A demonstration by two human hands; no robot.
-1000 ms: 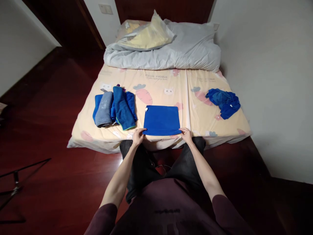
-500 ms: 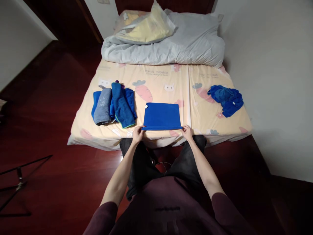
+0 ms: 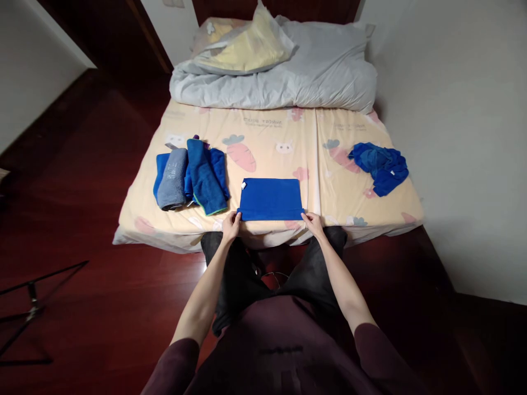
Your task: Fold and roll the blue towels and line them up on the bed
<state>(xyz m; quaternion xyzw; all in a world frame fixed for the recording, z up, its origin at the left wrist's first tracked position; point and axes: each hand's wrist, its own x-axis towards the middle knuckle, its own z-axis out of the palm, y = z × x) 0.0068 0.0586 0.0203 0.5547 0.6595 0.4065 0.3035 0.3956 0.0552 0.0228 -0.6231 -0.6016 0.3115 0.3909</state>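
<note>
A blue towel (image 3: pixel 270 196) lies flat as a neat rectangle near the front edge of the bed, with a small white tag at its far left corner. Its near edge is turned over in a narrow strip. My left hand (image 3: pixel 231 224) is closed on the left end of this strip, thumb and fingers pinching it. At the opposite end, my right hand (image 3: pixel 312 222) pinches the right corner of the strip. Left of the towel lie a rolled grey towel (image 3: pixel 173 178) and a rolled blue towel with green edging (image 3: pixel 206 178), both touching other blue cloth.
A crumpled blue cloth heap (image 3: pixel 381 167) lies on the bed's right side. Behind are a rolled pale quilt (image 3: pixel 272 88) and a yellow pillow (image 3: pixel 253 52) in a clear cover. A black stand's legs (image 3: pixel 33 302) rest on the floor at left. A wall borders the right.
The towel's far edge has shifted slightly toward me, and the strip at its near edge looks wider and flatter. Both hands keep their pinch, the right slightly further left.
</note>
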